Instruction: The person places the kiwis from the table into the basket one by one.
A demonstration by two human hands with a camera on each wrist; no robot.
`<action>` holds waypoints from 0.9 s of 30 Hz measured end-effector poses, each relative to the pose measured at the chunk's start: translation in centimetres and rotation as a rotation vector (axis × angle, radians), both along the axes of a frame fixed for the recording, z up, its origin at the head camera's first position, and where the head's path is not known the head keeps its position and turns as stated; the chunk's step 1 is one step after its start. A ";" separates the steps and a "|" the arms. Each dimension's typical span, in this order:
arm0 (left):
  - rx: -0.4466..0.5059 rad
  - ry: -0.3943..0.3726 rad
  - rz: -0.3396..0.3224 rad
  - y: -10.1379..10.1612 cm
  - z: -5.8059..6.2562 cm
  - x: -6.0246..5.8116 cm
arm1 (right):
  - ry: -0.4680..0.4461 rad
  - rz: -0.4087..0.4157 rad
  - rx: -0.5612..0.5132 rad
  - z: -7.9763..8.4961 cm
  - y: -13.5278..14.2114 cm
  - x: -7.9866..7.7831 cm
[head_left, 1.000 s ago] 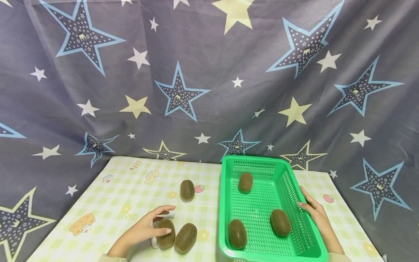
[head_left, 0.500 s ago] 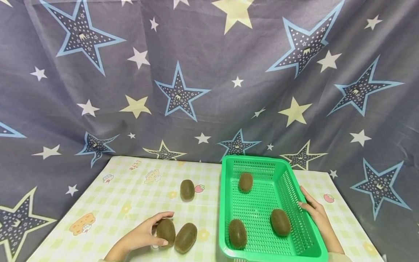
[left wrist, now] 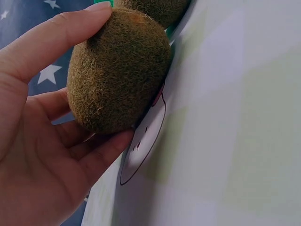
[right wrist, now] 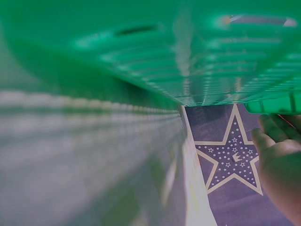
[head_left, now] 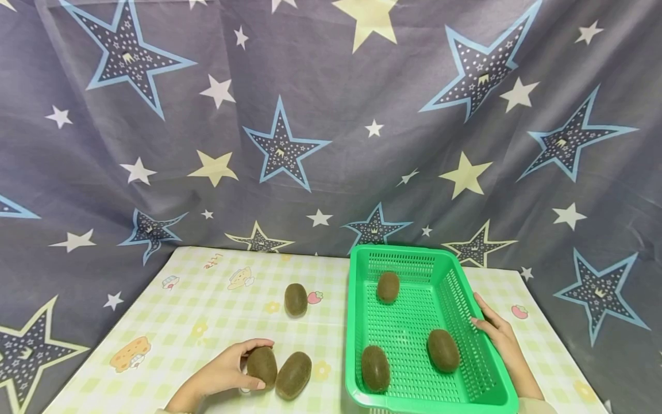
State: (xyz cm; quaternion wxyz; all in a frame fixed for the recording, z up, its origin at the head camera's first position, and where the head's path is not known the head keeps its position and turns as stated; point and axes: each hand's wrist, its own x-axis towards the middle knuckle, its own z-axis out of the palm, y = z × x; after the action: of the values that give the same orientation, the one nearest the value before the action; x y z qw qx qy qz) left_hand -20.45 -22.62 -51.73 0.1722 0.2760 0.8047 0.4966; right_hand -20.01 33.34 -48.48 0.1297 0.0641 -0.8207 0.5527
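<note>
My left hand (head_left: 222,369) grips a brown fuzzy kiwi (head_left: 262,367) low on the checked cloth, thumb on its near side and fingers behind. In the left wrist view, the thumb presses the top of that kiwi (left wrist: 120,70), and fingertips reach under its lower end. A second kiwi (head_left: 293,375) lies close against it on the right; a third kiwi (head_left: 296,299) lies farther back. On the right, my right hand (head_left: 500,339) holds the side rim of a green plastic basket (head_left: 351,322). Its fingers (right wrist: 275,129) are partly hidden by the rim in the right wrist view.
Inside the basket lie three kiwis: one at the back (head_left: 388,287), one at the front left (head_left: 375,368) and one at the right (head_left: 443,351). A grey star-printed curtain (head_left: 320,86) hangs behind the table. The light checked tablecloth (head_left: 207,310) carries printed drawings.
My left hand has closed its fingers and thumb around the left kiwi, having hovered over it a second ago. The right hand and the basket stay where they were.
</note>
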 end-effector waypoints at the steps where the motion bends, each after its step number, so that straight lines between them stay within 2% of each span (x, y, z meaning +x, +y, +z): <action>1: -0.007 0.007 0.006 0.0 0.0 0.0 | 0.000 0.000 0.005 0.0 0.0 0.0; 9: -0.046 0.052 0.017 -0.1 0.3 0.0 | -0.017 0.009 -0.021 0.0 -0.1 0.1; 19: 0.003 0.088 -0.020 -0.2 1.5 -0.6 | -0.010 -0.001 0.010 0.0 0.0 0.2; 27: -0.015 0.131 0.025 0.4 1.9 -1.2 | -0.022 -0.002 0.009 0.2 -0.1 0.1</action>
State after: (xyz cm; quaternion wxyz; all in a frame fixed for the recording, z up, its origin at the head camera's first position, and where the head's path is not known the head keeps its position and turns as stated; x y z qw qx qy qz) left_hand -21.65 -22.23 -49.80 0.1150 0.2966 0.8213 0.4735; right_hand -19.89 33.26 -48.29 0.1210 0.0577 -0.8246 0.5496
